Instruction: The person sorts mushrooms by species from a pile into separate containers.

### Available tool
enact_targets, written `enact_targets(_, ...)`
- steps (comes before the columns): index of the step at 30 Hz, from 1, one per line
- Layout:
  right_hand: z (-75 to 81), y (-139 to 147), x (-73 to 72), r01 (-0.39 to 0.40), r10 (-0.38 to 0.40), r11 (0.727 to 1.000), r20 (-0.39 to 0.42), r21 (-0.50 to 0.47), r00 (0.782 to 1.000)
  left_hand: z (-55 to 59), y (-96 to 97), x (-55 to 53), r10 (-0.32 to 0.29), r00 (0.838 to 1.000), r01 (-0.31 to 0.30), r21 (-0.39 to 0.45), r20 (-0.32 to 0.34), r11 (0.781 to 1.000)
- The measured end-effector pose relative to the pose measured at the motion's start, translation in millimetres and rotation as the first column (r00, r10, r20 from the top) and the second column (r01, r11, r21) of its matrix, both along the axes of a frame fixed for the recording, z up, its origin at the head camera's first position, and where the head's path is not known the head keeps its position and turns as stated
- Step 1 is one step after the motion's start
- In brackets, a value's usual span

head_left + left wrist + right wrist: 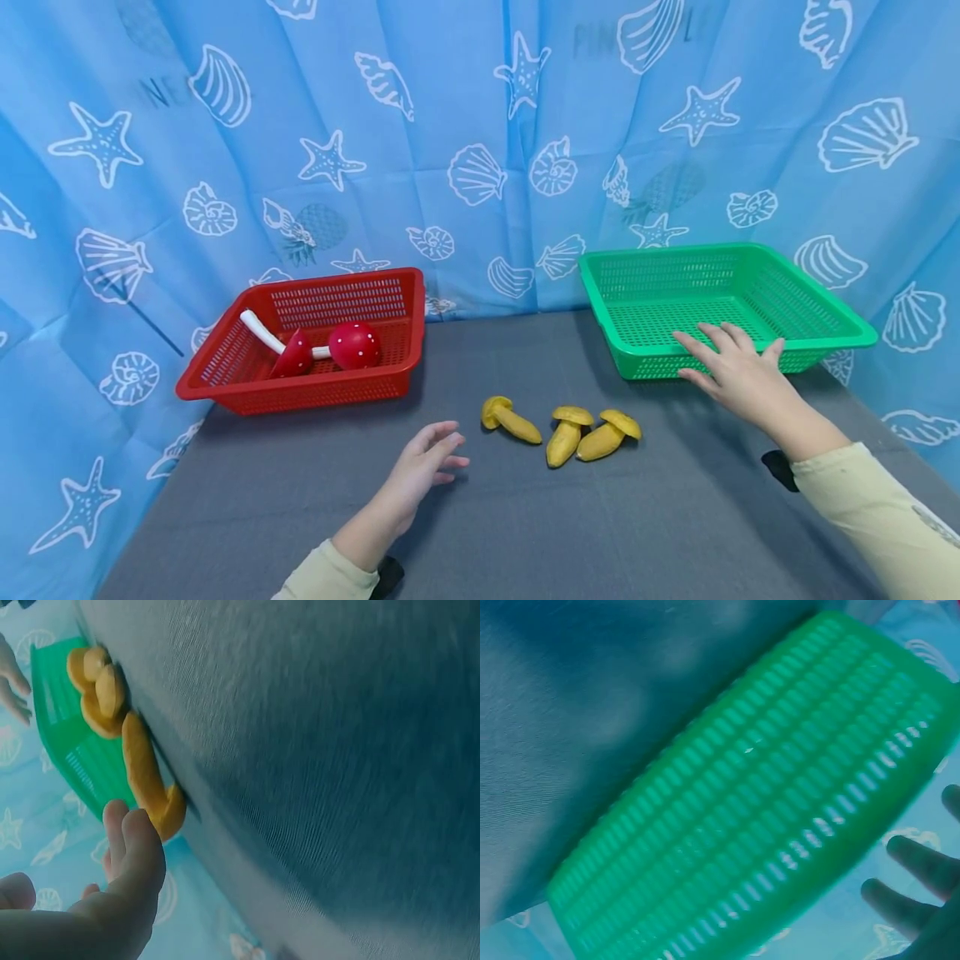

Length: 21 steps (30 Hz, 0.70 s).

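Note:
Three yellow toy mushrooms lie on the grey cloth in the head view: a left mushroom (512, 420) set apart, a middle mushroom (567, 435) and a right mushroom (609, 435) side by side. My left hand (422, 467) hovers left of them, fingers loosely bent and holding nothing; its fingertips come near the left mushroom (154, 780) in the left wrist view. My right hand (738, 375) is spread at the near rim of the green basket (817, 343), with nothing in it. Whether it touches the rim I cannot tell.
A red basket (300, 387) stands at the back left. Inside it lie two red toy mushrooms with white dots, one a round-capped mushroom (355, 345), the other a pointed-capped mushroom (295, 354). A blue shell-print curtain (480, 100) hangs behind the grey-covered table (525, 533).

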State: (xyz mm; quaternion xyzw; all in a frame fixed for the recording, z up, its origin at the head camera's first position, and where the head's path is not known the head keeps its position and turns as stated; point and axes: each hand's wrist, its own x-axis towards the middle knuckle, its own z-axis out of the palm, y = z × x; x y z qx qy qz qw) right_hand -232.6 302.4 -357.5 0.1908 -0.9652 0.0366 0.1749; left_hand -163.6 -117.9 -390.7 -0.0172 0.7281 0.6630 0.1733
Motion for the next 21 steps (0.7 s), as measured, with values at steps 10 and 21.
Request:
enact_targets(10, -14.1, 15, -12.2, -0.033, 0.033, 0.999, -0.006, -0.023, 0.999, -6.4, 14.0, -3.4, -0.038, 0.995, 0.030, 0.082, 0.094, 0.996)
enact_targets(21, -39.8, 12, -24.4, -0.144, 0.097, 0.976, -0.267, -0.162, 0.959, -10.4, 40.6, -10.3, 0.019, 0.993, -0.032, 0.110, 0.115, 0.993)
